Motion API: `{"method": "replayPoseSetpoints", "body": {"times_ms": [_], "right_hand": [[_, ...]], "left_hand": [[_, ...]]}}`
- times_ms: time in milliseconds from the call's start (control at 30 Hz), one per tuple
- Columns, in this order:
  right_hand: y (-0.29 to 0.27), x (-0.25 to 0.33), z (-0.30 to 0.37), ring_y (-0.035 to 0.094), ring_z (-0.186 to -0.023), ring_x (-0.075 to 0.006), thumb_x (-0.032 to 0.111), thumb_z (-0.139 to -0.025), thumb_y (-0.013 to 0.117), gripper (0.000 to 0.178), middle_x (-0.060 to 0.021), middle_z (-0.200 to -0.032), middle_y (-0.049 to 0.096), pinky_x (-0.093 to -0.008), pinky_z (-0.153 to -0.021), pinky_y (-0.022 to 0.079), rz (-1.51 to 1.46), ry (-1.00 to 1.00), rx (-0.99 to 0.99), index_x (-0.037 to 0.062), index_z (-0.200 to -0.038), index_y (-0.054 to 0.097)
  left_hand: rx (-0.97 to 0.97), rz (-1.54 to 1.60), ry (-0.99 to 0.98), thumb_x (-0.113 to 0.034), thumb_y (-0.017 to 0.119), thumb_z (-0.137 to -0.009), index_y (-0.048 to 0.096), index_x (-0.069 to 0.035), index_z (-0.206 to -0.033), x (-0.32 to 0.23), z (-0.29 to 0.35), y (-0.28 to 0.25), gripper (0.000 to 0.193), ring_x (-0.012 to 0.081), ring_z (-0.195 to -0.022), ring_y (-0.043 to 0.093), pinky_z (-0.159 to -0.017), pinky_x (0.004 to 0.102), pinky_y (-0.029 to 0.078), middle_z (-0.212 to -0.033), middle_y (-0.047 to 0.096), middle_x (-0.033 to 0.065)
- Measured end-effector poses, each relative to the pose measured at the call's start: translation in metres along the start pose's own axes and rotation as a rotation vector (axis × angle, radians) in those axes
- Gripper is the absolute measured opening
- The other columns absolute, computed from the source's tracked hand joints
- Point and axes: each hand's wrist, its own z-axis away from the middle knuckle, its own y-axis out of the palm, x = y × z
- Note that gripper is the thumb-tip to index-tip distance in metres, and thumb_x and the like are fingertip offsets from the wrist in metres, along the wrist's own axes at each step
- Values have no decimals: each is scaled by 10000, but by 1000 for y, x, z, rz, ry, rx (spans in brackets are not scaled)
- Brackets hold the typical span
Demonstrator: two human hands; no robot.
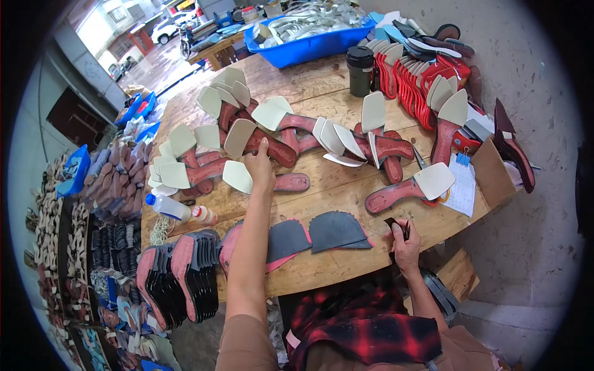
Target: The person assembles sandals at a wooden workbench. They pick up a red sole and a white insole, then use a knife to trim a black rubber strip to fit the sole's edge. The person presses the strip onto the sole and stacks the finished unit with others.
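Note:
My left hand point(262, 170) reaches across the wooden table, its fingers closed on a red-brown shoe insole point(278, 152) with a cream front piece point(240, 137). Just below it lies another such insole point(291, 182), its cream part point(237, 177) partly behind my wrist. Near the front edge my right hand point(406, 246) is closed round a small dark flat thing point(390, 221); its kind I cannot make out. Above that hand a single insole point(394, 196) with a cream front lies on the wood. More of them are piled across the middle of the table point(328, 269).
Stacked black-and-red soles point(193, 276) line the front left edge beside dark curved pieces point(337, 232). A white bottle point(167, 207) stands near them. At the back are a blue tub point(309, 52) and dark cup point(360, 71); red shoe parts point(414, 89) and a cardboard box point(493, 173) occupy the right.

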Motion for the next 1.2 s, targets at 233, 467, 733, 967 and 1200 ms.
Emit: {"method": "replayPoseSetpoints", "body": {"times_ms": [233, 467, 733, 967, 1200], "right_hand": [[-1, -2, 2, 541, -544, -79, 137, -974, 562, 136, -56, -702, 646, -256, -506, 426, 61, -49, -12, 2, -972, 576], [-4, -4, 2, 581, -610, -86, 122, -966, 571, 120, -47, -681, 631, -255, -557, 454, 79, -71, -15, 3, -967, 583], [5, -1, 2, 563, -594, -89, 120, -963, 579, 114, -46, -685, 626, -262, -549, 442, 85, -73, 14, 8, -972, 596], [-10, 8, -1, 498, -554, -41, 121, -943, 620, 115, 16, -769, 601, -208, -515, 406, -86, 125, 20, 20, -988, 650], [24, 123, 17, 505, -474, -61, 145, -905, 682, 194, -12, -717, 613, -198, -389, 346, -565, 378, 286, 38, -1042, 596]], "left_hand": [[445, 42, -34, -216, 498, -1001, 666, -49, -895, 9, 40, 4, 260, 114, -819, 598, -757, 231, 481, -820, 636, 21], [562, -375, 11, -463, 469, -989, 594, -22, -1049, 14, 27, 37, 462, 123, -905, 551, -814, 241, 439, -951, 585, 52], [519, 194, -597, -633, 515, -917, 597, 58, -998, -11, -28, 9, 701, 292, -778, 680, -737, 431, 592, -911, 674, 175], [472, 189, -279, -435, 513, -997, 522, 30, -1133, -88, 126, 12, 484, 228, -722, 662, -671, 349, 570, -918, 647, 152], [408, 558, -931, -212, 580, -962, 520, -19, -1189, -81, 301, -24, 303, 273, -936, 666, -866, 439, 565, -996, 652, 149]]}}
